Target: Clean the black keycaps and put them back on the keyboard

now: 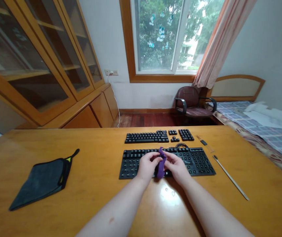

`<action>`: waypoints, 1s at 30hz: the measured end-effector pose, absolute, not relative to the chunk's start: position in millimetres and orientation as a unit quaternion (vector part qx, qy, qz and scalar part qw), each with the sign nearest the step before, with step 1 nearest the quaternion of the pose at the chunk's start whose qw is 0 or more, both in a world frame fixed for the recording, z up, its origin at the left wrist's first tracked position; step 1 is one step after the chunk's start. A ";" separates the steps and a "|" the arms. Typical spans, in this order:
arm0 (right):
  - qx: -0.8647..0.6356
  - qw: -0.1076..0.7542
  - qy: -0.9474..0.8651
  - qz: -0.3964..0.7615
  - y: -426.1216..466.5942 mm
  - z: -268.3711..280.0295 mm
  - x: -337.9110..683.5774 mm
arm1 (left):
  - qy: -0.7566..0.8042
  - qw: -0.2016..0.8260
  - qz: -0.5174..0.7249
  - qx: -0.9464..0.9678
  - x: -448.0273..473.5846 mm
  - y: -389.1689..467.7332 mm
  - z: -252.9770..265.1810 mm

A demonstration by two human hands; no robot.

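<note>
Between my two hands is a soft purple cloth (161,168), pinched near its top and hanging down in a narrow fold. My left hand (148,164) grips it from the left with thumb and fingers. From the other side my right hand (177,166) closes on it too. Both hands are over a black keyboard (128,168) with most of its keycaps off; its middle is hidden by them. Behind it, the removed black keycaps (147,136) lie sorted in blocks, with a number pad block (186,134) at the right.
A folded dark grey cloth (44,177) with a black loop lies on the wooden desk (94,158) at left. To the right are a thin brush-tipped stick (231,178) and a small black wire-ended keycap puller (203,142). Beyond the desk stands an armchair (192,102).
</note>
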State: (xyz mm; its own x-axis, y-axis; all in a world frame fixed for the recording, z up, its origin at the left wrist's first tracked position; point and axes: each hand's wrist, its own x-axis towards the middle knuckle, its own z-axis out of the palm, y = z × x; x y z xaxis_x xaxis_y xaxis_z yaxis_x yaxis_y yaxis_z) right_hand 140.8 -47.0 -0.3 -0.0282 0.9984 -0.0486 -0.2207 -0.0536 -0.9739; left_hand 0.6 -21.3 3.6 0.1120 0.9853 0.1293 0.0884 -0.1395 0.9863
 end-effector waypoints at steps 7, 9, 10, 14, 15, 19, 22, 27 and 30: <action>-0.506 0.572 -0.491 0.419 -45.9 4.6 147.0 | 0.444 0.485 0.462 0.595 3.3 -21.6 1.8; -0.500 0.572 -0.512 0.402 -46.6 7.7 148.5 | 0.433 0.503 0.468 0.584 4.7 -21.1 0.7; -0.499 0.570 -0.520 0.394 -46.7 8.5 149.1 | 0.429 0.503 0.471 0.583 5.3 -20.8 0.5; -0.503 0.576 -0.546 0.342 -45.0 5.8 151.4 | 0.420 0.456 0.499 0.606 6.5 -20.7 3.0; -0.504 0.578 -0.551 0.330 -44.2 4.2 151.9 | 0.415 0.446 0.504 0.613 6.5 -21.2 4.3; -0.508 0.571 -0.564 0.313 -43.4 0.7 152.6 | 0.418 0.439 0.499 0.619 7.4 -24.3 8.4; -0.509 0.561 -0.569 0.320 -45.4 2.1 152.1 | 0.428 0.443 0.498 0.610 8.9 -26.4 9.7; -0.504 0.567 -0.571 0.315 -46.3 2.2 153.7 | 0.420 0.459 0.488 0.612 9.9 -27.0 8.3; -0.495 0.574 -0.574 0.309 -45.3 0.9 153.7 | 0.414 0.458 0.485 0.619 8.4 -26.3 4.3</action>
